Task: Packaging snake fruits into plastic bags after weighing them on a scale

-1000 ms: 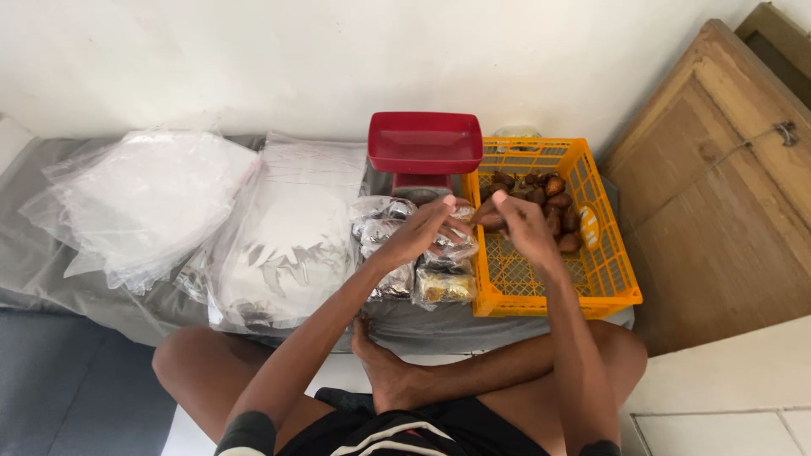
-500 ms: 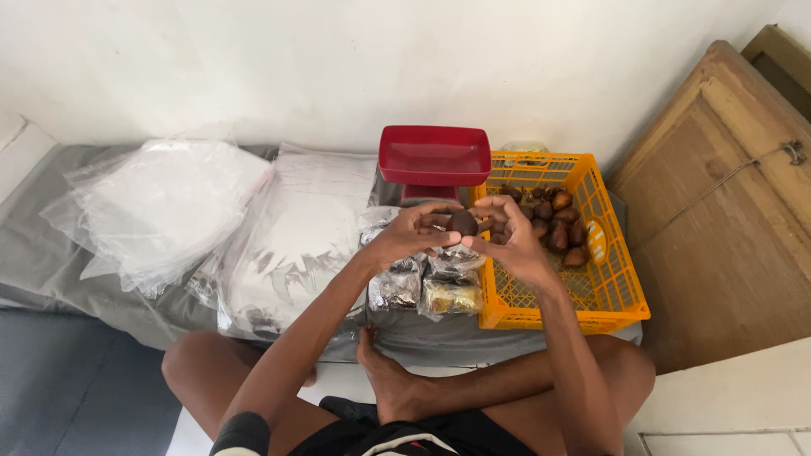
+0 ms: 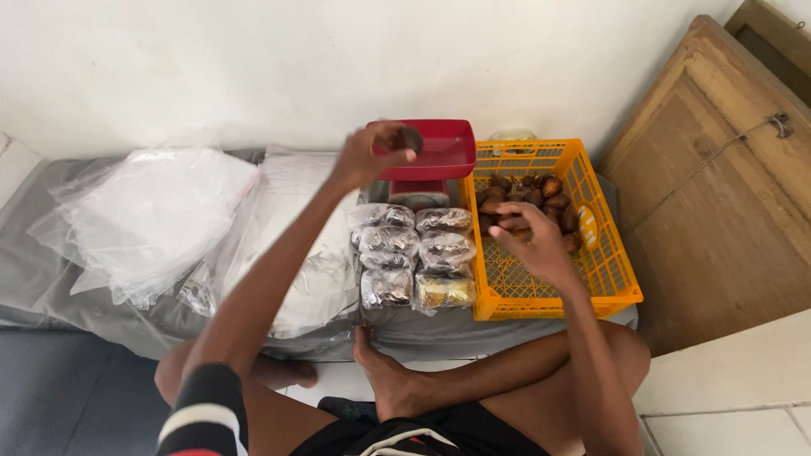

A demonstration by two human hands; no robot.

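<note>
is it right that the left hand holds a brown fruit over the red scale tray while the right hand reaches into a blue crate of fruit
Not quite: the crate is orange-yellow, not blue, as the head view shows. The rest holds: the left hand holds a brown fruit over the red scale tray, while the right hand reaches into the crate of fruit.

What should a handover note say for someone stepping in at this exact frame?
Left hand: raised over the red scale tray, pinching one dark brown fruit in a closed grip.
Right hand: inside the yellow crate, fingers on the pile of brown fruits; grip on any single one unclear.
Done: six filled clear bags lie in two columns between the scale and the person's feet.
Left: many loose fruits in the crate; empty plastic bags stacked on the grey cloth to the left.
</note>
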